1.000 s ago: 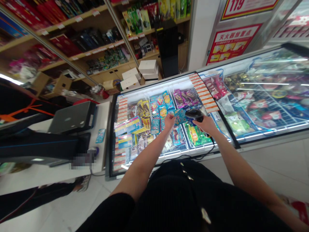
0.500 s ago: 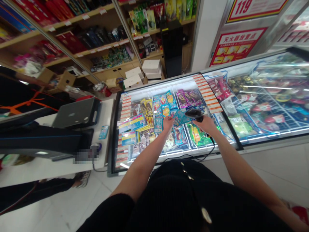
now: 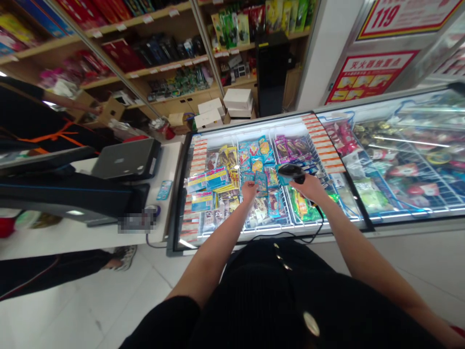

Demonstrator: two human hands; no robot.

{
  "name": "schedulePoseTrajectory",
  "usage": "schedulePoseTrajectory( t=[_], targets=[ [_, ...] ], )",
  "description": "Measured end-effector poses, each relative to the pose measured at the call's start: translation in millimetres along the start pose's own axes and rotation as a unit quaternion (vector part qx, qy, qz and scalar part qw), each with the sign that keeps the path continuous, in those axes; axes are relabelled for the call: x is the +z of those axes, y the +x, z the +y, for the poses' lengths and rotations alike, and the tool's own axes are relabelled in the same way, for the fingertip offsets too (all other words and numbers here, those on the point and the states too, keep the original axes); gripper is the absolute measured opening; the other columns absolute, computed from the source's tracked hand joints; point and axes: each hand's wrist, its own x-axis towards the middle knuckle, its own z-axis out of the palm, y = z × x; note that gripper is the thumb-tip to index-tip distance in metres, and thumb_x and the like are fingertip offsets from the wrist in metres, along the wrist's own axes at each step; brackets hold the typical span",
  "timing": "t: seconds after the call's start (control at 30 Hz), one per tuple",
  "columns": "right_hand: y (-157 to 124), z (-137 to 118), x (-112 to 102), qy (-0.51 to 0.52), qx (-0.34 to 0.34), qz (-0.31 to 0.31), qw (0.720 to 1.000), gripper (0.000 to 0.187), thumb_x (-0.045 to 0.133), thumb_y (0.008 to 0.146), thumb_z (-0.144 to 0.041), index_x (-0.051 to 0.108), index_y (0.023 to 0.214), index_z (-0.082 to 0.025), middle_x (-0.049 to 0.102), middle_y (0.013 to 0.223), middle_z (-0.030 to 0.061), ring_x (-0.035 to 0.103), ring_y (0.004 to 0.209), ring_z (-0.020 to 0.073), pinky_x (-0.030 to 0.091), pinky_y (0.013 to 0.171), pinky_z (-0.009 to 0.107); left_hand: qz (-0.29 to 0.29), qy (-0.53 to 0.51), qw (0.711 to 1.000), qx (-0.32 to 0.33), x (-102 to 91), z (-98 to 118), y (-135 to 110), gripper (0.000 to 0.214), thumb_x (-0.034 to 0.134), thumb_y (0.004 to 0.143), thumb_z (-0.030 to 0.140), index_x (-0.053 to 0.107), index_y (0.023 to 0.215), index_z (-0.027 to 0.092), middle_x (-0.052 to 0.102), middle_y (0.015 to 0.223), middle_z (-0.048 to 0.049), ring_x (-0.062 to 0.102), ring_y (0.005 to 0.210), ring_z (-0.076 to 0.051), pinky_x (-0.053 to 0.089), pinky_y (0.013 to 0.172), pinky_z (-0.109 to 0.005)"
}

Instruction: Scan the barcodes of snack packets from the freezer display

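My left hand point(image 3: 249, 191) is over the glass top of a chest freezer point(image 3: 358, 222), its fingers closed on a small blue packet point(image 3: 261, 182) whose print is too small to read. In my right hand point(image 3: 309, 188) is a black handheld barcode scanner point(image 3: 291, 171), its head pointing left toward the packet. The scanner's black cable point(image 3: 321, 219) hangs below that hand and loops along the freezer's front edge. Blue-and-yellow boxes point(image 3: 217, 178) rest on the glass left of my left hand. Inside the freezer, wire baskets hold colourful wrapped goods, among them purple packs point(image 3: 292, 147) and green packs point(image 3: 303, 206).
On the left stands a white counter point(image 3: 170, 167) with a closed black laptop point(image 3: 125, 159), a dark monitor point(image 3: 72, 198) and a light-blue packet point(image 3: 164, 190). Another person point(image 3: 47, 121) is behind it. Stocked shelves point(image 3: 141, 68) and white boxes point(image 3: 238, 99) are beyond the freezer.
The blue packet has come away from the scanner's head, toward the left and closer to my left hand. My right hand keeps hold of the scanner. The view has shifted slightly.
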Motion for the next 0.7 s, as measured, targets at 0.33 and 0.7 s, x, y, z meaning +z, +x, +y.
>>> schedulePoseTrajectory(
  t=[0.33,0.7],
  targets=[
    [-3,-8,9,-0.013,0.001,-0.001,1.0,0.04,0.065,0.083,-0.047,0.068,0.101,-0.012,0.069,0.064,0.0063,0.069,0.064,0.0229,0.044,0.059,0.026,-0.01,0.008,1.0,-0.013,-8.5,-16,-4,0.026,0.068,0.067,0.002,0.052,0.08,0.018,0.057,0.076,0.0022,0.059,0.066,-0.011,0.052,0.066,-0.026],
    [-11,-12,7,0.001,0.015,0.011,1.0,0.04,0.065,0.083,-0.045,0.068,0.103,-0.01,0.067,0.061,0.0062,0.068,0.06,0.0222,0.045,0.059,0.027,-0.003,0.145,0.989,0.039,-7.2,-21,2,0.021,0.075,0.072,0.017,0.06,0.088,0.018,0.065,0.092,-0.0056,0.064,0.086,-0.018,0.05,0.077,-0.03]
  ],
)
